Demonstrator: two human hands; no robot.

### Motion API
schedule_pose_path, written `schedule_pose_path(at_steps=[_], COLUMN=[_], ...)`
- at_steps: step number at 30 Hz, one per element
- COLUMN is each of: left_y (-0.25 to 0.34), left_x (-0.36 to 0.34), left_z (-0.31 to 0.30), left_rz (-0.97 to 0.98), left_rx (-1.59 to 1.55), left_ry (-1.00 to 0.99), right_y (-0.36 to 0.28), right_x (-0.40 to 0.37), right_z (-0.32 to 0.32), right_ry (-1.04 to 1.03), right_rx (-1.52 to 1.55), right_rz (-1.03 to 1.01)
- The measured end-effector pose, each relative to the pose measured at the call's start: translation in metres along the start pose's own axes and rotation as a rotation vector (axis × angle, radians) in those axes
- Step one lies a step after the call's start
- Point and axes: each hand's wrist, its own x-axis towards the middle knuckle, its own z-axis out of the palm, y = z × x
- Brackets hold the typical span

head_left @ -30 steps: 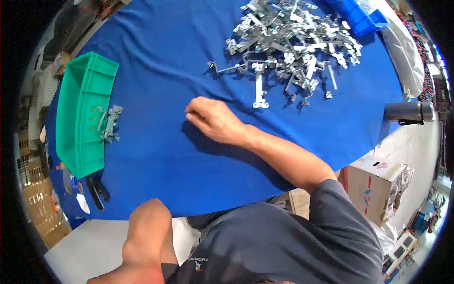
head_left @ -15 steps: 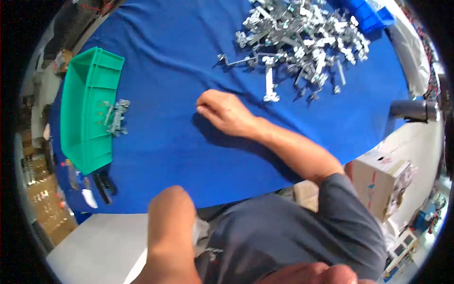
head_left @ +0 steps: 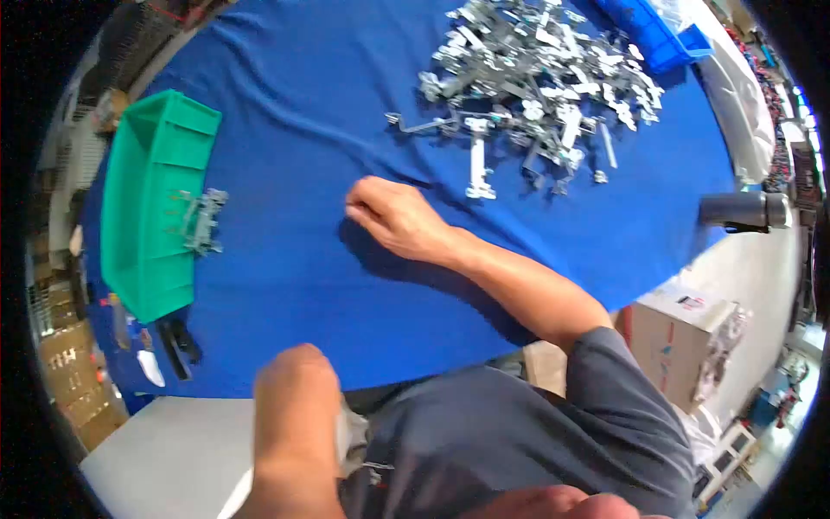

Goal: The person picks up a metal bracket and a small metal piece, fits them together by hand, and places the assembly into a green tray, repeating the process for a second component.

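Observation:
My right hand (head_left: 393,218) rests on the blue cloth (head_left: 285,259) with its fingers curled in, and I see nothing in it. Beyond it lies a big pile of small metal bracket-like parts (head_left: 540,73); the closest is a pale, long-stemmed piece (head_left: 477,160), apart from the hand. My left hand (head_left: 301,368) is at the table's near edge, bent downward, with its fingers hidden from view. A smaller cluster of metal parts (head_left: 205,222) lies against the right side of the green bin (head_left: 169,268).
A blue bin (head_left: 661,43) stands behind the pile at the far right. On the right edge is a dark cylinder (head_left: 743,210). Black-handled tools (head_left: 179,346) and a white-bladed item (head_left: 150,368) lie at near left. A cardboard box (head_left: 674,337) stands off the table's right side.
The whole view has shifted slightly, so the table and parts appear a little further left. My right hand keeps its curled pose on the cloth; no part has visibly been picked up.

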Motion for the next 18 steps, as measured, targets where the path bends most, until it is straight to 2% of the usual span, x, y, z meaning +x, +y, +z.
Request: schedule_pose_path(at_steps=[3, 4, 6, 8, 10, 12, 13, 14, 15, 18], left_y=[-0.018, -0.018, -0.023, -0.037, -0.070, -0.111, -0.131, -0.139, -0.145, -0.163], left_x=[-0.017, -0.021, -0.030, -0.043, -0.070, -0.113, -0.138, -0.167, -0.180, -0.198], left_z=[-0.003, -0.005, -0.017, -0.031, -0.046, -0.061, -0.069, -0.079, -0.083, -0.092], left_rz=[-0.060, -0.107, -0.264, -0.539, -0.906, -1.135, -1.118, -0.911, -0.922, -0.922], left_rx=[0.058, 0.099, 0.251, 0.508, 0.761, 0.913, 0.978, 1.078, 1.074, 1.049], left_ry=[0.013, 0.008, -0.032, -0.109, -0.347, -0.783, -1.089, -1.195, -1.275, -1.464], right_y=[0.004, -0.001, -0.001, 0.000, 0.002, 0.004, 0.003, 0.001, -0.001, 0.004], right_x=[0.001, -0.003, -0.004, -0.003, -0.002, -0.012, -0.011, -0.010, -0.004, -0.005], right_z=[0.000, 0.000, 0.003, 0.002, 0.003, 0.007, 0.005, 0.004, -0.001, 0.003], right_ry=[0.030, 0.013, 0.008, 0.010, -0.008, 0.017, -0.020, -0.056, -0.142, -0.117], right_rx=[-0.034, -0.014, -0.019, -0.064, -0.076, -0.082, -0.144, -0.205, -0.329, -0.117], right_rz=[-0.071, -0.007, -0.003, -0.028, 0.014, 0.009, 0.000, -0.011, -0.031, -0.066])
